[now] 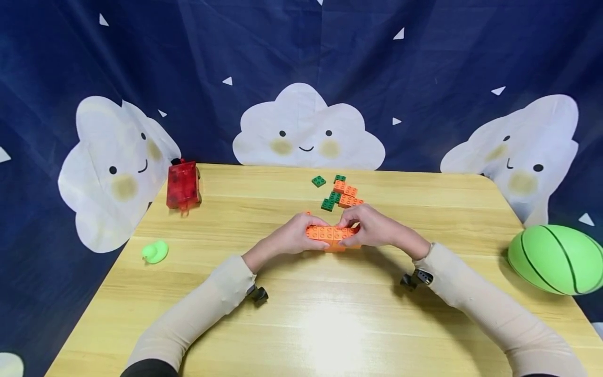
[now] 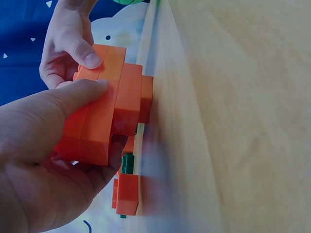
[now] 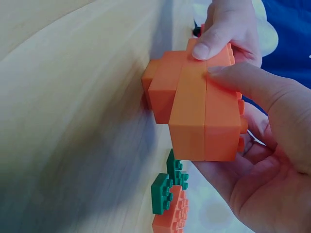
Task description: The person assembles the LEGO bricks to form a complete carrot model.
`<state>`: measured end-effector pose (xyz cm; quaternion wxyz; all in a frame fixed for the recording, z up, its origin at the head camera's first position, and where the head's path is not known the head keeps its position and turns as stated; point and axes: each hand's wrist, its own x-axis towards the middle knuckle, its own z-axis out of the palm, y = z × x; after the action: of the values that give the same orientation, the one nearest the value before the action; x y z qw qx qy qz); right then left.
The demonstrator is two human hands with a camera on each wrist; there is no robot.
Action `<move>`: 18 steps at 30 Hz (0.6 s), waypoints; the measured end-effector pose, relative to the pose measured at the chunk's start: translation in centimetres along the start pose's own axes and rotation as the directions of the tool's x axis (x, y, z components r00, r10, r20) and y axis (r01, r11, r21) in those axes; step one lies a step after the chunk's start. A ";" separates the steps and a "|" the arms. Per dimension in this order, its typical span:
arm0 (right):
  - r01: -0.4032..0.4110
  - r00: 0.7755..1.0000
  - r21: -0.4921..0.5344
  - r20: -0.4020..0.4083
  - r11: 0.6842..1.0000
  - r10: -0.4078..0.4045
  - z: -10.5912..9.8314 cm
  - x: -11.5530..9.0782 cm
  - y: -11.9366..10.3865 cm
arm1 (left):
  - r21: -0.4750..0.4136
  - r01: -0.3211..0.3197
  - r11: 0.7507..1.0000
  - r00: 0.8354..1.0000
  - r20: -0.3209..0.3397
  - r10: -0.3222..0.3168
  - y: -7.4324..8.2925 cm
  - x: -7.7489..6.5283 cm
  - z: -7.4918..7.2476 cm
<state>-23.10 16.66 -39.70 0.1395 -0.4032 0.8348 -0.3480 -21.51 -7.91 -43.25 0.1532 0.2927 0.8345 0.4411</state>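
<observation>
From the head view, the left hand point(image 1: 298, 234) and right hand point(image 1: 372, 226) meet over the middle of the wooden table point(image 1: 235, 209), gripping an orange toy-brick stack point(image 1: 332, 234) by its two ends, studs up. Just beyond it lie green bricks point(image 1: 328, 204) and orange bricks point(image 1: 350, 200), with a separate green square brick point(image 1: 318, 181) beside them. A translucent red toy point(image 1: 182, 184) and a small lime-green toy point(image 1: 155, 252) sit toward the table's left side; a light-green ball point(image 1: 556, 259) with dark lines is at the right.

The left wrist view shows the left thumb pressed on the stack's smooth side, its fingers curled around underneath. The stack narrows in steps toward the table; whether it touches the tabletop, I cannot tell.

In the right wrist view, the right thumb presses that same side, near the left thumb.
</observation>
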 end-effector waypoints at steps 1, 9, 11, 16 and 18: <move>-0.001 1.000 0.003 -0.004 1.000 0.001 0.1 0.0 0.1 | 0.001 0.002 1.000 1.000 0.000 -0.002 0.0 0.0 0.0; 0.027 0.997 -0.006 -0.071 1.000 -0.027 0.8 -0.3 0.7 | 0.024 0.008 1.000 1.000 -0.010 -0.008 -0.1 -0.3 0.0; 0.040 0.995 -0.032 -0.087 0.999 -0.043 0.9 -0.4 0.8 | 0.036 0.005 0.999 1.000 -0.018 -0.004 0.0 -0.3 0.0; 0.073 0.991 -0.114 -0.106 0.991 -0.085 1.2 -0.6 0.8 | 0.093 -0.020 0.995 1.000 -0.018 0.022 0.1 -0.4 -0.1; 0.091 0.988 -0.141 -0.110 0.986 -0.107 1.2 -0.6 0.8 | 0.121 -0.031 0.992 0.999 -0.014 0.033 0.1 -0.5 -0.6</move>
<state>-22.50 16.90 -41.14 0.0451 -0.4319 0.8421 -0.3199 -21.37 -8.59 -42.84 0.1214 0.3113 0.8559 0.3947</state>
